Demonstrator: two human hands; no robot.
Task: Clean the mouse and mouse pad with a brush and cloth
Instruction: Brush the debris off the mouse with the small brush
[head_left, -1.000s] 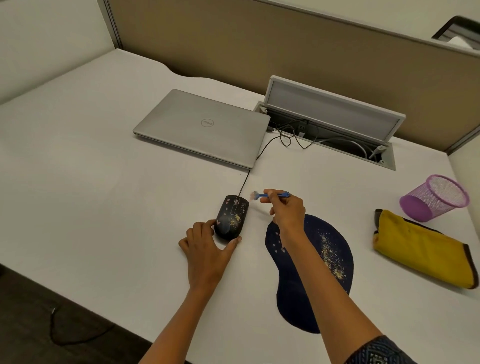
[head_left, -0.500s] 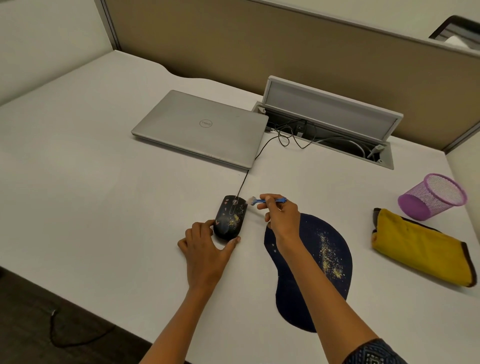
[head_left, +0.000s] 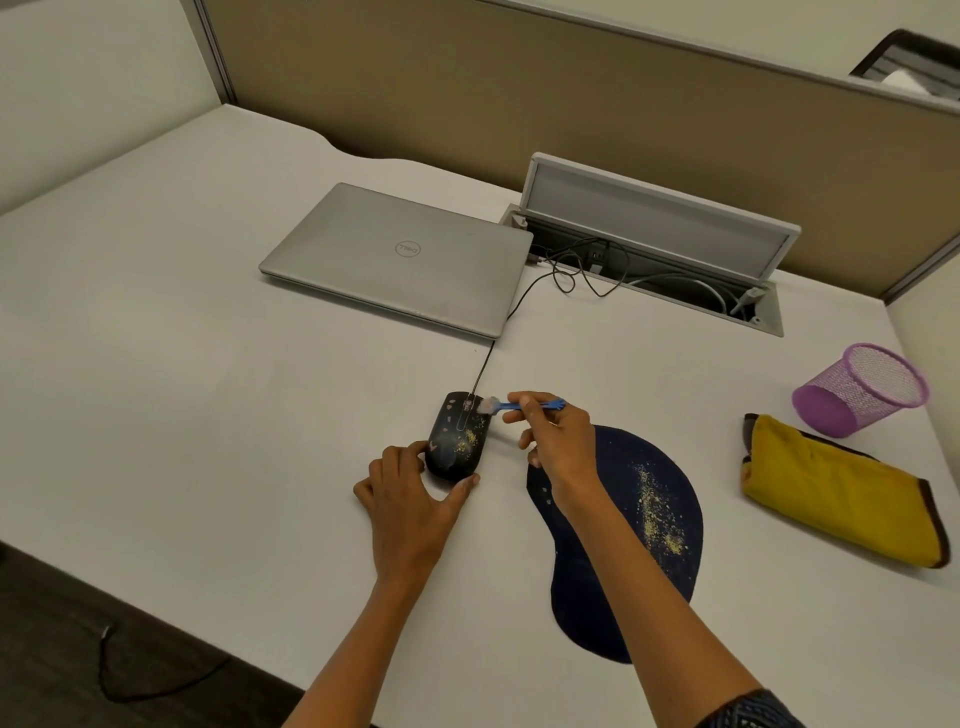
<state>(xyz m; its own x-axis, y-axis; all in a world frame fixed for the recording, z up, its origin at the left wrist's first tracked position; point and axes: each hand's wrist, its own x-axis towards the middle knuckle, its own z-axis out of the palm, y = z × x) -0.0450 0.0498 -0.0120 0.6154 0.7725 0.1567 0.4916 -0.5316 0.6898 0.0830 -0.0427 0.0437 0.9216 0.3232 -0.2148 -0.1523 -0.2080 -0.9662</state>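
Centrally in the frame, the left hand (head_left: 410, 499) grips the near end of the black mouse (head_left: 457, 435), thumb and fingers curled round its sides, on the white desk (head_left: 182, 389). The right hand (head_left: 558, 441) pinches a blue brush (head_left: 519, 404), its pale bristles touching the mouse's far right edge. Yellowish crumbs speckle the mouse and the dark mouse pad (head_left: 644, 519) at lower right. A yellow cloth (head_left: 841, 488) lies at the right edge, well apart.

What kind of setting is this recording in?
Most likely an office cubicle: a white desk backed by a tan partition panel, a closed laptop, and an open cable tray in the desk.
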